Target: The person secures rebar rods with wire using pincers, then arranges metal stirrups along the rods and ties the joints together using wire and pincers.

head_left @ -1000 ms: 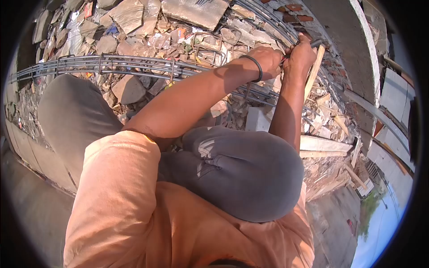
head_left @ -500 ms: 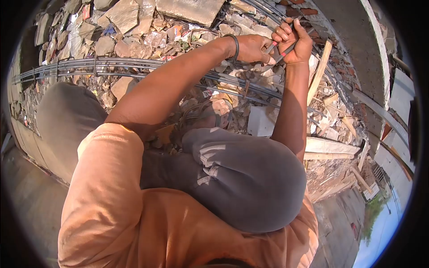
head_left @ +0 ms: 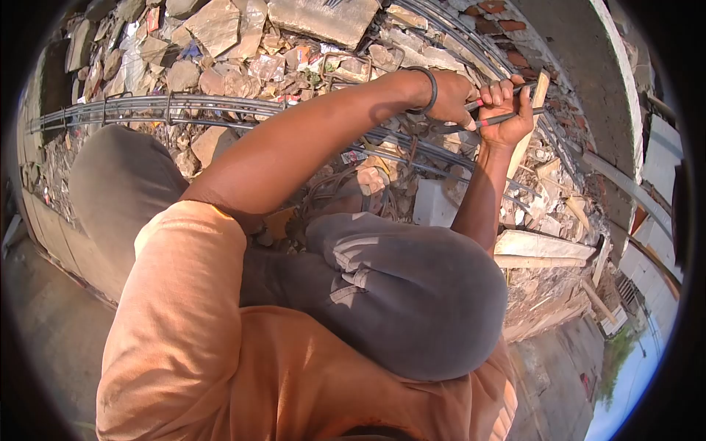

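L hand (head_left: 450, 95) & R hand (head_left: 510, 125) have shifted toward the timber strip (head_left: 521, 151), two-handled tool (head_left: 501, 117) over rubble's (head_left: 228, 81) edge nr brick wall (head_left: 512, 26): L pinching by its red bits, R curled round the handles, prob. L steadying, R gripping for leverage.

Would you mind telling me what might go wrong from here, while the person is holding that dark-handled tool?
The handles of the pliers-like tool cross the bare right hand, so its fingers might get pinched if they close suddenly.
The bare left hand appears close to the steel bars; a slip could scrape its knuckles.
The dark wristband might also snag on those bars.
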Available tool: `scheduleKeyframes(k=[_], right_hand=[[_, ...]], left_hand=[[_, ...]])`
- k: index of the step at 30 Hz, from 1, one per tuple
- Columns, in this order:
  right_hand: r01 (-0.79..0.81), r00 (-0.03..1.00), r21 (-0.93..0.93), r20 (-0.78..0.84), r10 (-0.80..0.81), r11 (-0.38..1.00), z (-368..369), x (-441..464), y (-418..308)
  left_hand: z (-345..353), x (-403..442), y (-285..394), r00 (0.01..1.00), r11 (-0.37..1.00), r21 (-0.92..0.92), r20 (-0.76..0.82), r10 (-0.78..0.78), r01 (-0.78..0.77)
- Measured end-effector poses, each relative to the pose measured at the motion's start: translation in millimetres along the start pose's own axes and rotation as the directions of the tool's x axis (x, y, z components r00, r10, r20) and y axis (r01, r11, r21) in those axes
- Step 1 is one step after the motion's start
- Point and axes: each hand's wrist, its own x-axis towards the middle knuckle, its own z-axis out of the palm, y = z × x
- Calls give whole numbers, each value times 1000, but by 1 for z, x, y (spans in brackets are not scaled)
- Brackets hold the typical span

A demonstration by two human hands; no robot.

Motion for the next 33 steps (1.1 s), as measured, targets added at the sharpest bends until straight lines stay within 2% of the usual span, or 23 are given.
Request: scheduleKeyframes(k=[3,4,5,6,9,10,14,17,18,21,22,26,29,30,33], right_hand=[[57,994,80,92,-65,995,-8,-10,0],[78,992,53,92,-83,996,-7,-13,-1],[78,994,47,77,-81,996,-6,-14,-1],[80,996,2,45,-80,997,2,-14,-2],[92,993,-100,-69,-99,991,17,-15,0],[99,988,-130,-109,-113,987,19,-18,-1],[237,969,-98,-49,-243,967,10,-39,-6],[249,966,-30,-61,-250,968,-10,-41,-3],[242,970,-38,-26,-243,970,-5,-37,-3],[212,924,-190,-280,-260,959,15,-33,-3],[225,908,-234,-302,-290,946,22,-33,-1],[239,952,12,-198,-232,971,-28,-38,0],[262,949,37,-192,-250,964,-39,-37,5],[268,935,49,-252,-248,962,-31,-38,6],[234,936,5,-271,-224,972,-23,-34,3]], left_hand=[[1,0,2,998,1000,-13,47,28,-28],[2,-3,6,998,999,5,42,39,-40],[1,-5,9,998,998,26,35,52,-53],[2,-4,14,1000,997,75,20,2,-3],[-5,1,19,990,989,127,106,-95,81],[-2,1,21,990,993,103,118,-75,63],[2,-2,22,993,1000,17,113,23,-25],[8,1,17,994,999,-1,98,36,-36],[4,-1,22,993,999,52,117,9,-16],[0,-3,27,997,996,90,76,-24,18],[2,0,27,996,994,106,79,-28,20],[10,7,28,994,986,169,101,-28,11],[14,8,28,993,983,182,121,-15,-7],[10,5,28,992,983,184,122,-16,-7],[3,0,33,978,984,179,200,-57,20]])
